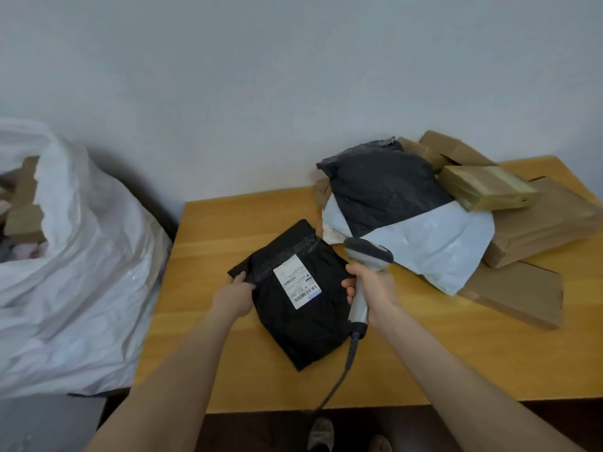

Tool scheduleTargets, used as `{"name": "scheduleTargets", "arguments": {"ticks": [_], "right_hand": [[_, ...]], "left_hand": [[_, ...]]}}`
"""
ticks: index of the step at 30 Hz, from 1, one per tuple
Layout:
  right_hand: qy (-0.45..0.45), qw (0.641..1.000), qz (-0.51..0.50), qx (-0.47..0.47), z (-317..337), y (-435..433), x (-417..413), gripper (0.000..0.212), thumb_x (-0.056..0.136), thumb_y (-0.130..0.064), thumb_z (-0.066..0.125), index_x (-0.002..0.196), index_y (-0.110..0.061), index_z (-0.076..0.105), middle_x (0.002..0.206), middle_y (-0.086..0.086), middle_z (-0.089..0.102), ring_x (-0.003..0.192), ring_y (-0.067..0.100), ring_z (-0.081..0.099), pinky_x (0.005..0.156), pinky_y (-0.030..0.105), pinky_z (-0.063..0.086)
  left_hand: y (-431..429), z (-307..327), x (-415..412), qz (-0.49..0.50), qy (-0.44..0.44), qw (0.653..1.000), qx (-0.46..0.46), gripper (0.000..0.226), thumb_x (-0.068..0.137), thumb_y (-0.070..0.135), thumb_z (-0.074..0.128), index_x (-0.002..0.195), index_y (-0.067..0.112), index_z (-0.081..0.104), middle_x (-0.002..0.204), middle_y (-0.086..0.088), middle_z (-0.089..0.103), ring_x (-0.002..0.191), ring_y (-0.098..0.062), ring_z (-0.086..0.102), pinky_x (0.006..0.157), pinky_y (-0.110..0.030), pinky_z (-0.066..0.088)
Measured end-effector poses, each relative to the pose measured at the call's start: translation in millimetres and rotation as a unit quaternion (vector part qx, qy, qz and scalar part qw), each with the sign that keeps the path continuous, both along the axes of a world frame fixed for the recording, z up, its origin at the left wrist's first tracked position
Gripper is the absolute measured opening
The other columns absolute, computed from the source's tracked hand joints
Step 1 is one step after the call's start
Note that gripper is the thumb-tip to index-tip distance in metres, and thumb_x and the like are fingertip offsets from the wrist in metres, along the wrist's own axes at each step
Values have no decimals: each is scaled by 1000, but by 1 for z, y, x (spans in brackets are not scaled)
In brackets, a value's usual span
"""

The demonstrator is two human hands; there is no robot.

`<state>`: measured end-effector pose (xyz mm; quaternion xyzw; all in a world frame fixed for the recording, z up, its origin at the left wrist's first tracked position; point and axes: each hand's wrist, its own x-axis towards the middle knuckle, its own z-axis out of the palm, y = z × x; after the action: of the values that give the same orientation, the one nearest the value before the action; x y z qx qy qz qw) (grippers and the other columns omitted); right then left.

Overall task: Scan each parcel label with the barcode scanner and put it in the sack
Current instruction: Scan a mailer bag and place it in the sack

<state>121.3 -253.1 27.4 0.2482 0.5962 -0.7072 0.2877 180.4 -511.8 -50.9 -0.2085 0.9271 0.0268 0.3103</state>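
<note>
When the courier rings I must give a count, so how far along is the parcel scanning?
Done: the white sack already holds some cardboard boxes. In hand: the left hand holds a black parcel label up, while the right hand grips the barcode scanner beside it. Left: a dark grey mailer, a white mailer and several cardboard parcels piled on the table.

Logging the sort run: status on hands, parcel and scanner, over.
Left hand grips black parcel on table, label up. Right hand grips scanner beside it. Nothing in the way; sack open at left.
</note>
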Motion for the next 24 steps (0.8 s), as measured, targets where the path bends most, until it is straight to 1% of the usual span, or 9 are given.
{"name": "scheduleTargets", "arguments": {"ticks": [3,5,7,9,12,17,19,21,24], "right_hand": [[-11,1000,14,19,-13,-18,5,10,87,-9,65,82,-2,60,58,10,60,41,13,49,45,25,43],[-19,999,23,31,-20,-28,8,11,87,-10,66,82,-2,61,60,10,61,44,14,50,47,26,44],[-26,999,26,37,-26,-37,9,12,88,-10,66,80,-1,61,60,10,61,46,15,50,49,26,45],[-29,999,21,37,-34,-43,8,13,88,-9,65,78,-1,61,58,9,60,46,15,49,50,27,44],[-34,998,-1,43,-46,-47,5,13,88,-9,65,77,-2,61,57,9,60,46,14,49,50,27,44],[-24,998,-31,47,-59,-41,-3,11,88,-9,66,80,-4,61,54,7,60,44,14,50,50,28,44],[-22,998,-45,47,-60,-35,-4,11,88,-9,65,80,-4,60,53,7,59,44,15,49,50,28,43],[-22,997,-57,46,-60,-27,-5,10,89,-8,64,81,-5,59,54,7,59,45,15,48,50,28,42],[-22,997,-66,45,-59,-17,-6,8,89,-8,63,83,-4,60,56,7,58,44,14,48,49,27,43]], "left_hand": [[-4,-12,3,117,126,983,67,49,96,16,48,143,15,39,150,-10,31,127,-27,46,97,-39,46],[-2,-22,2,165,145,970,104,66,88,27,64,145,13,33,143,-12,38,125,-28,46,98,-39,46],[1,-32,-3,169,132,969,122,91,80,39,74,150,12,22,149,-13,30,134,-30,37,105,-41,41],[4,-40,-17,106,139,979,102,103,76,44,77,153,13,15,155,-10,23,140,-29,28,108,-42,37],[9,-45,-54,-42,159,982,90,105,76,40,78,153,15,12,158,-4,19,144,-25,20,114,-41,29],[47,-55,-123,-310,120,941,55,97,79,26,74,153,20,12,160,1,15,148,-21,10,117,-39,14],[59,-63,-134,-348,75,934,22,97,80,27,74,153,22,10,160,1,15,148,-23,8,120,-46,9],[62,-67,-136,-344,65,937,-5,95,77,30,76,151,23,17,156,-3,23,145,-25,18,118,-51,9],[57,-66,-127,-300,68,951,-37,82,74,38,78,140,16,35,142,-8,41,131,-26,39,111,-46,28]]}}
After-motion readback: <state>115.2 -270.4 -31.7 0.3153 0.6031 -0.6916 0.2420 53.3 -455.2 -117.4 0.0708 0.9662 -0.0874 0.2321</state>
